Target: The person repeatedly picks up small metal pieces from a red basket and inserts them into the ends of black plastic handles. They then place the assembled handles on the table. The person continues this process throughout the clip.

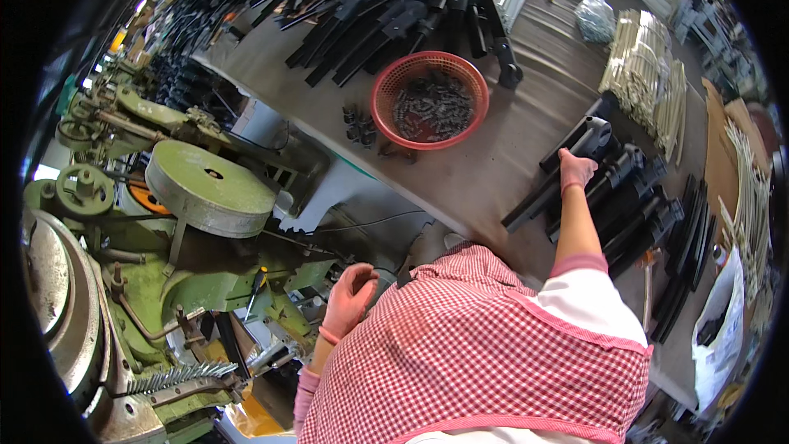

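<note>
A black part (592,141) on the table (493,177), flanked by a red basket (433,145) and pale sticks (637,66), is touched by the right hand (578,171), its grip impossible to tell, while the left hand (349,300) is held loosely curled near green machinery (209,189).

apron (477,345): red-white check | basket (381,107): red | machine (212,294): green | parts (532,205): black

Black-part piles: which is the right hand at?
The near pile, left of the slim black strips; the right hand is at its edge. The far pile lies behind the red basket.
</note>
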`<control>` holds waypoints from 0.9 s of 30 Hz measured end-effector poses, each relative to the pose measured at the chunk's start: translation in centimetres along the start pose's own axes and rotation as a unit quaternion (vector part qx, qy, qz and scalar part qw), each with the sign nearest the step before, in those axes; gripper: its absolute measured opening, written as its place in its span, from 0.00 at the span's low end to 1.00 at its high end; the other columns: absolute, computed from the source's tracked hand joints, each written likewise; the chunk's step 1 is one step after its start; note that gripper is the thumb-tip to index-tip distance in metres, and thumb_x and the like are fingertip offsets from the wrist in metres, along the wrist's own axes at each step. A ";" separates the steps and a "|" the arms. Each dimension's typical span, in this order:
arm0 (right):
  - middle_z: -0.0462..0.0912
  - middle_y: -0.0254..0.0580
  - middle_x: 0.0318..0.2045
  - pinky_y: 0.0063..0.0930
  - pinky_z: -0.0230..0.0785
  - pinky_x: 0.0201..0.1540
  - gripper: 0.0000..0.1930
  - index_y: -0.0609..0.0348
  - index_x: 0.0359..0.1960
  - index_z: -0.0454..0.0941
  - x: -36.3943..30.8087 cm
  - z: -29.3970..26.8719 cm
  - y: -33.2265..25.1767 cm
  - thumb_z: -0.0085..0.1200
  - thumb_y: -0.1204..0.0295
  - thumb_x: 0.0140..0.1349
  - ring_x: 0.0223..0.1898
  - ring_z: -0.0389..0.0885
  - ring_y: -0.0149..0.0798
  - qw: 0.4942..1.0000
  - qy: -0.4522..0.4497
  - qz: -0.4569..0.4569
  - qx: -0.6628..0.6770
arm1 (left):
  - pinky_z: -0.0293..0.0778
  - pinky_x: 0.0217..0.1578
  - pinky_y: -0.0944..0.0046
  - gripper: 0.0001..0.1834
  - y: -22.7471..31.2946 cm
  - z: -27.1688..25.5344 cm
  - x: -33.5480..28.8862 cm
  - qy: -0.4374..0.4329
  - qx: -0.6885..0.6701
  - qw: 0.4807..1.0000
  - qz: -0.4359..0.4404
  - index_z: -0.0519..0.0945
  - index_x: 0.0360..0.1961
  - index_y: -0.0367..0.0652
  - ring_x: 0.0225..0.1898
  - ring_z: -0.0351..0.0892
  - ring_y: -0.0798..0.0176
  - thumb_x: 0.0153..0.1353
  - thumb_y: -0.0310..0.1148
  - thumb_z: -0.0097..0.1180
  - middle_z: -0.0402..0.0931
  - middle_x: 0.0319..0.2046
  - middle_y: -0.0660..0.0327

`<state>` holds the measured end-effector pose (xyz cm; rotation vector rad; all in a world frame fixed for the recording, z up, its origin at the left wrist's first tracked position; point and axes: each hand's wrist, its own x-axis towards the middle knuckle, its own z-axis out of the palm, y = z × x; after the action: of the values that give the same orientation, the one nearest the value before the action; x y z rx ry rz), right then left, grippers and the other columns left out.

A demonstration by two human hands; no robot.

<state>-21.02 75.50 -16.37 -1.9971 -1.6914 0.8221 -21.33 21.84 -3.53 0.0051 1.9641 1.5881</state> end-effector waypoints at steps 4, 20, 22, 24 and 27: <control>0.78 0.34 0.39 0.26 0.70 0.32 0.23 0.64 0.50 0.72 -11.3 1.1 -4.9 0.65 0.76 0.51 0.29 0.74 0.27 0.830 -0.290 -0.138 0.456 | 0.74 0.47 0.70 0.16 3.2 1.8 5.6 -0.066 0.034 0.991 0.111 0.75 0.51 0.37 0.44 0.76 0.73 0.63 0.28 0.61 0.78 0.42 0.63; 0.77 0.58 0.58 0.45 0.68 0.62 0.38 0.64 0.69 0.58 -25.3 22.5 -4.1 0.51 0.51 0.65 0.58 0.77 0.53 0.622 -0.227 -0.671 -0.335 | 0.82 0.40 0.54 0.20 3.3 -5.7 1.3 0.035 -0.332 0.942 0.034 0.74 0.52 0.32 0.33 0.83 0.57 0.57 0.21 0.60 0.79 0.33 0.56; 0.74 0.58 0.61 0.47 0.67 0.63 0.34 0.61 0.67 0.63 -24.8 23.8 -4.0 0.52 0.52 0.64 0.60 0.75 0.54 0.638 -0.265 -0.656 -0.303 | 0.83 0.35 0.55 0.15 3.0 -5.7 -0.3 0.060 -0.328 0.942 0.021 0.76 0.47 0.31 0.31 0.82 0.58 0.58 0.23 0.60 0.79 0.30 0.56; 0.76 0.58 0.59 0.49 0.68 0.61 0.29 0.58 0.63 0.69 -25.0 22.7 -3.9 0.51 0.54 0.64 0.58 0.77 0.56 0.657 -0.267 -0.658 -0.252 | 0.83 0.31 0.58 0.11 2.4 -5.4 -1.7 0.077 -0.348 0.934 0.003 0.78 0.42 0.31 0.29 0.82 0.58 0.60 0.25 0.61 0.78 0.29 0.56; 0.81 0.50 0.48 0.45 0.72 0.51 0.22 0.59 0.52 0.74 -28.3 17.7 -5.0 0.55 0.57 0.64 0.49 0.81 0.49 0.647 -0.456 -0.595 -0.138 | 0.83 0.32 0.54 0.12 1.0 -5.2 -4.2 0.104 -0.297 0.949 -0.015 0.77 0.40 0.30 0.29 0.83 0.56 0.59 0.27 0.62 0.77 0.28 0.54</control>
<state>-39.20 47.47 -21.35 0.0149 -3.1166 1.0362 -20.57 15.99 -0.24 -0.4469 1.5410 2.1682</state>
